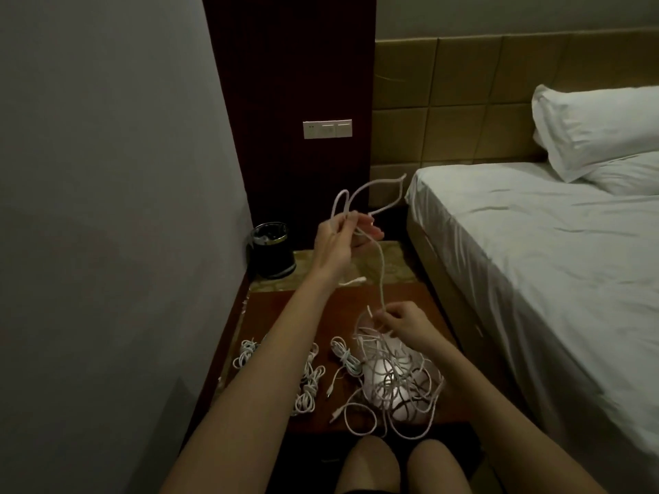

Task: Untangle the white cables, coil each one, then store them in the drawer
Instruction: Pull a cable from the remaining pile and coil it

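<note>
My left hand (340, 244) is raised above the nightstand and grips loops of a white cable (381, 269), whose loops stick up past the fingers. That cable hangs down to my right hand (403, 320), which pinches it just above a tangled pile of white cables (396, 383) on the right of the brown nightstand top (342, 308). Several coiled white cables lie on the left: one bundle (245, 352) near the left edge, more (310, 383) partly hidden by my left forearm, and another (344, 354) beside the tangle. No drawer is visible.
A black waste bin (271, 249) stands at the back left of the nightstand. The grey wall is at the left. A bed with a white sheet (535, 251) and pillows (599, 130) is close on the right. A switch panel (327, 129) sits on the dark board behind. My knees show at the bottom.
</note>
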### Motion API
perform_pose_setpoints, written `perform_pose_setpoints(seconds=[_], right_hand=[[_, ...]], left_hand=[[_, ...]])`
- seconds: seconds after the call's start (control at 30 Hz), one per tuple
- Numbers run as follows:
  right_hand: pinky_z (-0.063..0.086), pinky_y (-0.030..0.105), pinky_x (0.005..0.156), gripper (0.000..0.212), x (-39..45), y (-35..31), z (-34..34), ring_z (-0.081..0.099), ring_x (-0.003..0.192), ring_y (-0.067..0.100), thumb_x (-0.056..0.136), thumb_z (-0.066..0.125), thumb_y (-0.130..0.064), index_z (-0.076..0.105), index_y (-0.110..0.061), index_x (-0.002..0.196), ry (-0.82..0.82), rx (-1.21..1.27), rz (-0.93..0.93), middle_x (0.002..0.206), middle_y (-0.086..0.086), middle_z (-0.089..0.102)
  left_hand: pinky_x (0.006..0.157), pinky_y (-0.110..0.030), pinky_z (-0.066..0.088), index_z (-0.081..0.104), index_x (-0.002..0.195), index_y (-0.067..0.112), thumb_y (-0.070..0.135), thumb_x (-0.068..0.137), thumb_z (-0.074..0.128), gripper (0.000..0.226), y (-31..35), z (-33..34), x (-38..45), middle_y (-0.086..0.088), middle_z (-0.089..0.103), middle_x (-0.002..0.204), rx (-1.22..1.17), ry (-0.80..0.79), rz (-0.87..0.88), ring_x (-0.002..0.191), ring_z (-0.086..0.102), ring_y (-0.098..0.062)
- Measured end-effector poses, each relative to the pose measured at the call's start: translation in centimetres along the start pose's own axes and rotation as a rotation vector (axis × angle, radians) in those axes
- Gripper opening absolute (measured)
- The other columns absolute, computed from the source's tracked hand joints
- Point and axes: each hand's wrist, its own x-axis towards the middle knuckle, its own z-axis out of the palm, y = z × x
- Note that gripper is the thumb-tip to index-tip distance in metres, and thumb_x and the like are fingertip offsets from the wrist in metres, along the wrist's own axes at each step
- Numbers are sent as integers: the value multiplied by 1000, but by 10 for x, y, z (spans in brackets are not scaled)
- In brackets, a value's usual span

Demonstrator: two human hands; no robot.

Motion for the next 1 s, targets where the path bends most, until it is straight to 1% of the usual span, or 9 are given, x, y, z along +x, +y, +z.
perform_pose_setpoints(seconds=[0.13, 0.27, 0.4, 0.5, 0.63, 0.7, 0.8, 0.9, 1.0], right_hand=[[54, 43, 75, 26, 4, -10, -14, 68, 77, 26, 96, 56, -21, 71, -21, 74, 251, 274, 34, 78, 6, 72], [51, 22, 63, 24, 7, -56, -51, 62, 64, 8, 97, 56, -17, 71, -11, 79, 396, 485, -170, 73, 5, 67], [53, 21, 67, 24, 7, -87, -71, 64, 65, 8, 99, 51, -16, 70, -13, 85, 356, 588, -349, 76, 5, 68], [54, 22, 70, 24, 3, -107, -73, 65, 70, 12, 100, 49, -16, 70, -11, 88, 276, 669, -432, 74, 0, 70], [54, 21, 70, 24, -7, -128, -69, 65, 71, 11, 101, 46, -13, 68, -7, 93, 175, 724, -551, 81, 3, 71], [54, 22, 69, 19, -8, -118, -63, 66, 74, 12, 100, 48, -15, 67, -10, 100, 220, 714, -521, 93, 6, 70], [51, 17, 60, 16, -9, -78, -48, 63, 78, 15, 95, 54, -11, 62, -15, 108, 338, 695, -280, 104, 7, 65], [51, 19, 62, 24, -10, -45, -21, 63, 77, 14, 92, 59, -5, 61, -10, 115, 136, 492, -132, 97, 2, 67], [51, 31, 70, 11, -5, -29, 2, 61, 71, 9, 94, 60, -14, 68, -21, 91, 46, 187, -118, 81, -5, 67]], left_hand=[[82, -32, 56, 62, 90, 12, 20, 105, 37, 30, 3, -11, 1, -9, 67, 82, 107, 1, 99, 87, 69, -22], [78, -30, 47, 64, 91, 20, 24, 102, 46, 21, -34, -19, -9, -6, 65, 82, 460, -77, 120, 86, 63, -22], [66, -6, 40, 67, 109, 11, 24, 96, 58, 20, -58, -16, -18, -4, 66, 92, 462, -152, -16, 89, 60, -14], [76, -10, 45, 62, 124, 12, 28, 91, 66, 37, -63, -7, -23, 3, 67, 103, 394, -218, -76, 92, 62, -6], [72, -18, 49, 71, 99, 11, 25, 96, 59, 19, -59, 5, -18, -1, 67, 87, 455, -191, -53, 75, 57, -5], [78, -36, 53, 69, 81, 15, 24, 98, 54, 25, -57, 3, -12, 1, 65, 74, 400, -103, -27, 71, 61, -14], [71, -27, 54, 66, 80, 15, 21, 100, 51, 25, -49, -1, -9, 1, 66, 72, 285, 13, -35, 70, 65, -12], [67, -26, 54, 64, 79, 13, 17, 101, 49, 27, -39, 3, -5, -2, 64, 68, 196, -19, -30, 66, 68, -6], [77, -41, 52, 63, 80, 9, 15, 101, 47, 27, -28, 6, -1, -3, 61, 65, 113, -55, -28, 72, 71, -14]])
